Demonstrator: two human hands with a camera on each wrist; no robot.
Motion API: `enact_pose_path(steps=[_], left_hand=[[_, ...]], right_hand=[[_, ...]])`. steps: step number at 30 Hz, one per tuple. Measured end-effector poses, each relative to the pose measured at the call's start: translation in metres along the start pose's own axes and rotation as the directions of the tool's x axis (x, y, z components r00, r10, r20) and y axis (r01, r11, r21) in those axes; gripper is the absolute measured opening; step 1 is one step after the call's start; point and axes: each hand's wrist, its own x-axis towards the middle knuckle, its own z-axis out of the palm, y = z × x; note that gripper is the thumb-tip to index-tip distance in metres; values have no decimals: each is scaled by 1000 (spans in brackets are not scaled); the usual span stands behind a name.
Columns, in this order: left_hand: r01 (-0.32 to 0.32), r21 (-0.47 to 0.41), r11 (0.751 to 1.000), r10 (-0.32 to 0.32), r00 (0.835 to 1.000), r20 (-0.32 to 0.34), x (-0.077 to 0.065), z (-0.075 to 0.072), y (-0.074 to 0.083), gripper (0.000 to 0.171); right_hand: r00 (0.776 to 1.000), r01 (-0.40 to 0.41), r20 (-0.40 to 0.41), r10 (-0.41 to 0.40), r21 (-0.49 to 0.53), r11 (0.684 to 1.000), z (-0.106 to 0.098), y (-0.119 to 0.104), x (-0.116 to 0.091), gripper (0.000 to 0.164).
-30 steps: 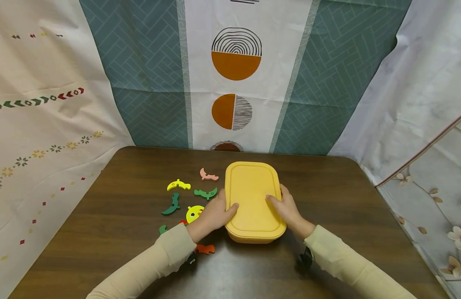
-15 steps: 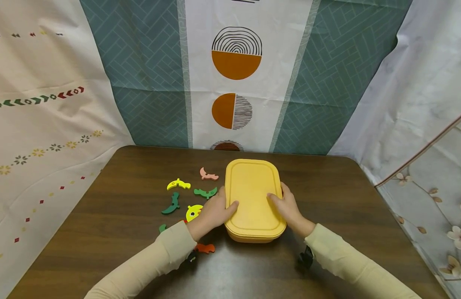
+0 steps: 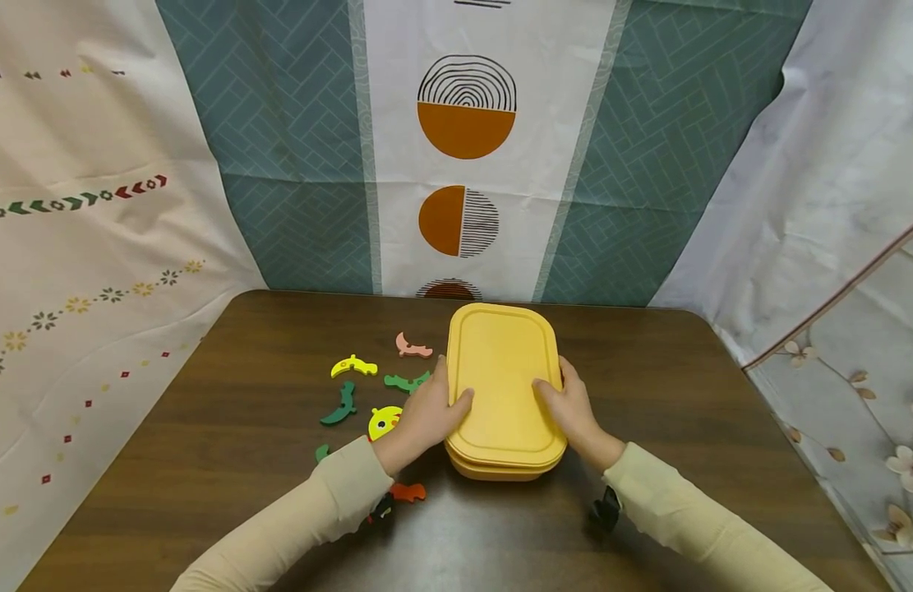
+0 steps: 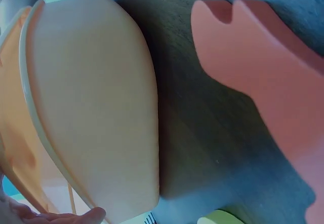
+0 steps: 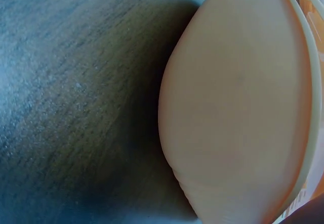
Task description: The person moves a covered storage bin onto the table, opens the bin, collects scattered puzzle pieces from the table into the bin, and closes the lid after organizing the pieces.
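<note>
A yellow lid (image 3: 504, 378) sits tilted over a matching yellow food container (image 3: 493, 474), its far edge raised. Both wrist views show a gap between the lid (image 4: 12, 117) and the rim of the container (image 5: 238, 97). My left hand (image 3: 429, 411) holds the lid's left side, thumb on top. On the opposite side, my right hand (image 3: 572, 413) grips the lid the same way. The fingers under the lid are mostly hidden in the head view. Left of the container, near my left wrist, lies an orange-red toy piece (image 3: 408, 492).
Several flat toy pieces lie left of the container: a yellow piece (image 3: 354, 365), a pink piece (image 3: 413, 345), a green piece (image 3: 408, 383), a dark green piece (image 3: 341, 404) and a round yellow face piece (image 3: 383, 421). My left forearm partly covers others. Brown tabletop (image 3: 663, 395) extends to the right.
The lid's far edge has risen and tipped up from the container, with both hands moving slightly up with it. The toy pieces have stayed in place.
</note>
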Motion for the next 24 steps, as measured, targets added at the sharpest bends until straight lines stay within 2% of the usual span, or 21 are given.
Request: enact_pose_path(steps=[3,9,15,20,24], left_hand=[[12,-2,1000,-12,1000,-12,-2,0,3,79],[-41,-31,999,39,997,-61,-3,0,9,76],[-80,-32,996,77,992,-102,3,4,19,73],[-72,-52,996,65,990,-123,6,8,24,72],[-63,-79,995,54,992,-113,7,12,27,72]], right_hand=[[1000,4,-10,-3,14,1000,-1,-1,0,65],[999,11,-31,-10,23,1000,-5,-4,-2,65],[999,5,-43,-4,38,999,-14,-6,-3,63],[999,5,-44,-2,50,999,-20,-8,-3,61],[998,18,-63,-16,35,999,-25,-5,-3,58]])
